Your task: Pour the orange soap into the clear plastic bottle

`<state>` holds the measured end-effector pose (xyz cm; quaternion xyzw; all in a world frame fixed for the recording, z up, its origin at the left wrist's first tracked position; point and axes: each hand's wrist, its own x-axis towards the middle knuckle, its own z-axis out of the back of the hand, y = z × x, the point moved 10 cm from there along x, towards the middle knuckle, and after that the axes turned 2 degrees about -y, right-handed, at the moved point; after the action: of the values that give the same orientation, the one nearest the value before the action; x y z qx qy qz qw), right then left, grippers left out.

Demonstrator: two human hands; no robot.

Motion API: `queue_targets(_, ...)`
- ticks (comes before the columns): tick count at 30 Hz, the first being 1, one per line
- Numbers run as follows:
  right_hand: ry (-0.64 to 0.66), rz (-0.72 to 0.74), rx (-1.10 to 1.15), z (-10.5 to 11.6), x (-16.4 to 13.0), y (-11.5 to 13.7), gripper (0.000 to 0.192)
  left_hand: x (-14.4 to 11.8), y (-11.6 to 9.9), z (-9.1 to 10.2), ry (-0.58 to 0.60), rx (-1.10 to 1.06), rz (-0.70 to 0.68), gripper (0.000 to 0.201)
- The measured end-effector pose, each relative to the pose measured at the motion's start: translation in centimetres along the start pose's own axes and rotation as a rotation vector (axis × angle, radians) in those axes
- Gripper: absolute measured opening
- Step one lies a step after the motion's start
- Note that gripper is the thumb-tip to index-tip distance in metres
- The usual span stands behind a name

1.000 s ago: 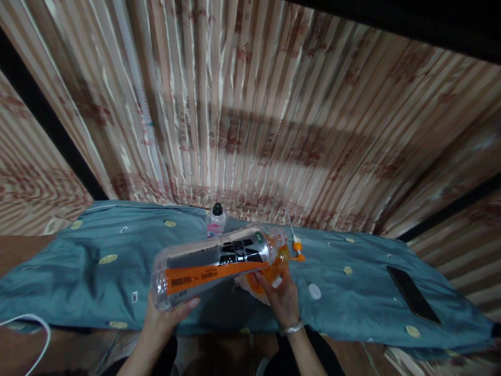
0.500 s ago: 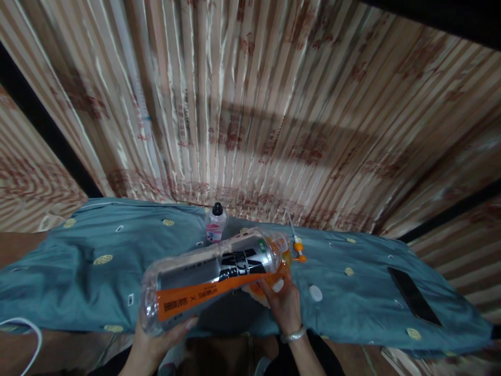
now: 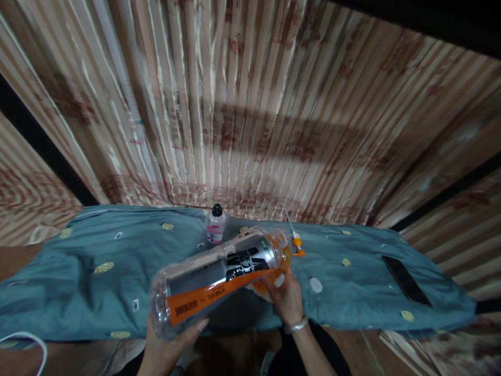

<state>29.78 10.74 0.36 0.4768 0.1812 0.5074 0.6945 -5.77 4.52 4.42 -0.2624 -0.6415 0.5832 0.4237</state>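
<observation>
My left hand point(image 3: 172, 339) is closed from below around the base of a large clear plastic bottle point(image 3: 219, 277) with a silver, black and orange label. The bottle lies tilted, its neck up and to the right. My right hand point(image 3: 287, 297), with a silver bracelet at the wrist, grips an orange bottle point(image 3: 263, 287) at that neck. The big bottle hides most of the orange one, and I cannot tell whether the two mouths touch. Beyond them, an orange-and-white pump top point(image 3: 297, 244) with a long tube rests on the teal cloth point(image 3: 352, 287).
A small clear bottle with a black cap point(image 3: 216, 224) stands behind the large bottle. To the right lie a white round cap point(image 3: 315, 284) and a dark phone point(image 3: 407, 281). A white cable point(image 3: 37, 342) curves at the left edge. A striped curtain point(image 3: 242, 115) hangs behind.
The view has shifted slightly. The large bottle's base and my left hand sit a little further right and lower. Both hands keep their holds.
</observation>
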Motion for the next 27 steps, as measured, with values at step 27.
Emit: queue_targets(27, -0.012, -0.1, 0.044, 0.5, 0.3, 0.0, 0.055, -0.2, 1.3, -1.6, 0.055, -0.126, 0.107, 0.075)
